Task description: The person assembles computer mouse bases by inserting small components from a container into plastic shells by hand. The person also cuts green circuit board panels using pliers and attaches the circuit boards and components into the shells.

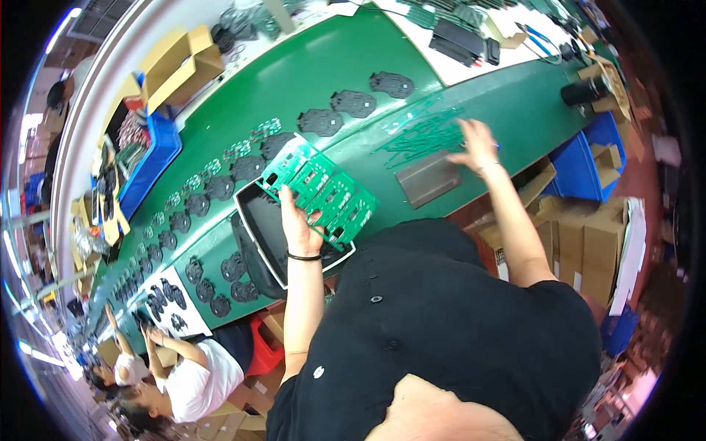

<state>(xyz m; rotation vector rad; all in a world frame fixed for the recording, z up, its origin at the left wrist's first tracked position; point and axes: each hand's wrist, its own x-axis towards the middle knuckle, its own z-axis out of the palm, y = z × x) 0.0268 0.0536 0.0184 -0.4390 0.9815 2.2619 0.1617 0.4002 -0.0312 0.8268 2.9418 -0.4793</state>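
My left hand (298, 231) is closed on the lower left edge of a green circuit board panel (332, 192) with several rectangular sections and cutouts. The panel is tilted over a white-rimmed dark bin (278, 273), hiding part of it. On the right, my right hand (479, 149) has its fingers apart and holds nothing I can see. It is beside a loose heap of thin green board strips (423, 140). Below that heap, a flat grey-brown plate (429, 181) lies on the green bench (353, 55).
Black plastic housings (353, 104) and small circuit boards (237, 151) run in rows along the bench. Blue bins (153, 163) stand at the far left; cartons (581, 246) are at the right. Co-workers in white shirts (198, 382) work at the lower left.
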